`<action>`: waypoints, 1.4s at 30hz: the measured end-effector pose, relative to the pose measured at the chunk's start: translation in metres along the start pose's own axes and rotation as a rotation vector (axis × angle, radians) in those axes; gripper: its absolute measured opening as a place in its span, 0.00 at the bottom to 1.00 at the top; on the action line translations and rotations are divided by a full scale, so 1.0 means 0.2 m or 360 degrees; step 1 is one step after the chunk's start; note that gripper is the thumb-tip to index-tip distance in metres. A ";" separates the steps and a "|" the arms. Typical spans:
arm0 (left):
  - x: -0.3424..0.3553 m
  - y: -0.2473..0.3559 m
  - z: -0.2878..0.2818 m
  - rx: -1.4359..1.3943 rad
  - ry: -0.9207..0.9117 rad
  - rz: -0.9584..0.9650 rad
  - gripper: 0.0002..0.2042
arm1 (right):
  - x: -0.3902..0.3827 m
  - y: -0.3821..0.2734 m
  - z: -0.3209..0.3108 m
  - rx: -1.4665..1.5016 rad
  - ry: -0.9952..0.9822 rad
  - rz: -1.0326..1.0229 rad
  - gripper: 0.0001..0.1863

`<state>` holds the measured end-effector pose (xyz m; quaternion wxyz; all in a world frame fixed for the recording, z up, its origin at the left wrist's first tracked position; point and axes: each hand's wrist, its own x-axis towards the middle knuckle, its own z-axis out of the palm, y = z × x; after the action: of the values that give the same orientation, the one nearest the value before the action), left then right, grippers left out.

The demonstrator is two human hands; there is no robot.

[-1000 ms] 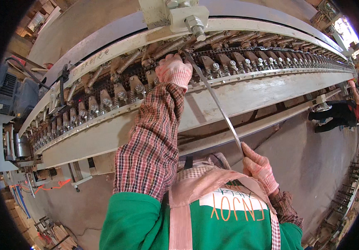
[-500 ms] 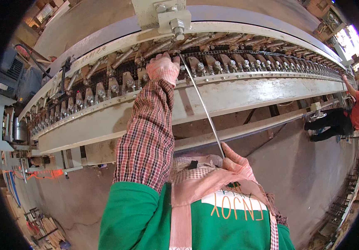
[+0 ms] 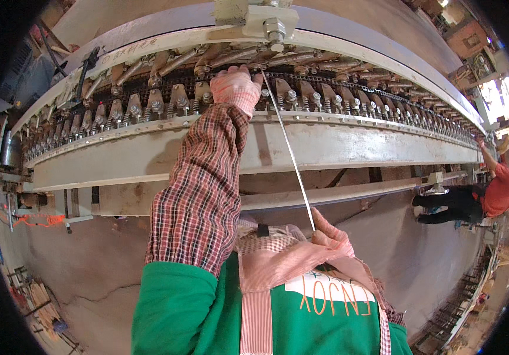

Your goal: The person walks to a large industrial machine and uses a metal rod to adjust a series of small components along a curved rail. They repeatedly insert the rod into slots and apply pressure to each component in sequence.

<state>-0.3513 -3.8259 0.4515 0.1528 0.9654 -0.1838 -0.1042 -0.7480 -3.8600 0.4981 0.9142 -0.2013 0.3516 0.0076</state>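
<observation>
A long, thin, pale strip (image 3: 292,151) slants from the machine's chain row down toward my chest. Its near end sits in my right hand (image 3: 330,236), whose gloved fingers pinch it just in front of my apron (image 3: 278,266). My left hand (image 3: 235,89), in a pinkish glove, reaches up to the row of metal brackets and springs (image 3: 177,97) beside the strip's far end. Its fingers are curled in at the chain, their tips partly hidden, so what they grip does not show. A steel bolt on a bracket (image 3: 274,32) hangs just above and right of that hand.
The long machine's pale front beam (image 3: 349,145) runs across my view, with a lower rail (image 3: 349,192) beneath it. At the far right, another person in a red top (image 3: 500,192) reaches to the same machine. Stacked wood (image 3: 44,305) lies at lower left.
My view has turned slightly, so the machine and the other person appear shifted. My left hand stays at the bracket row, and my right hand still holds the strip near my chest.
</observation>
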 end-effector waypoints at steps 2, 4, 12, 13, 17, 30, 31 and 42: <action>0.02 -0.02 0.04 0.0020 0.0028 -0.0007 0.28 | 0.02 -0.01 0.00 0.0059 0.0009 0.0003 0.33; 0.05 -0.02 0.07 0.0007 0.0024 -0.0001 0.27 | 0.05 0.01 -0.03 -0.0044 0.0115 -0.0002 0.33; 0.06 -0.03 0.09 0.0012 0.0091 0.0040 0.27 | 0.09 0.02 0.06 -0.0081 0.0083 -0.0149 0.31; 0.06 -0.05 0.10 0.0003 0.0145 0.0073 0.27 | 0.07 0.02 0.16 -0.0142 0.0314 -0.0148 0.30; 0.04 -0.02 0.03 0.0023 0.0015 -0.0037 0.26 | 0.03 0.04 0.18 -0.0007 0.0477 -0.0111 0.28; 0.03 -0.02 0.10 0.0032 0.0077 0.0011 0.26 | 0.14 0.03 0.04 -0.0112 0.0289 -0.0088 0.28; 0.03 -0.02 0.10 0.0019 0.0059 -0.0001 0.26 | 0.13 0.03 0.04 -0.0155 0.0320 -0.0099 0.28; 0.09 -0.05 0.17 0.0050 0.0156 -0.0032 0.23 | 0.03 0.07 0.20 -0.0541 0.0521 -0.0199 0.30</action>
<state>-0.3412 -3.8323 0.4145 0.1456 0.9734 -0.1681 -0.0554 -0.7192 -3.8338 0.5159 0.7967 -0.3722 0.4756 -0.0228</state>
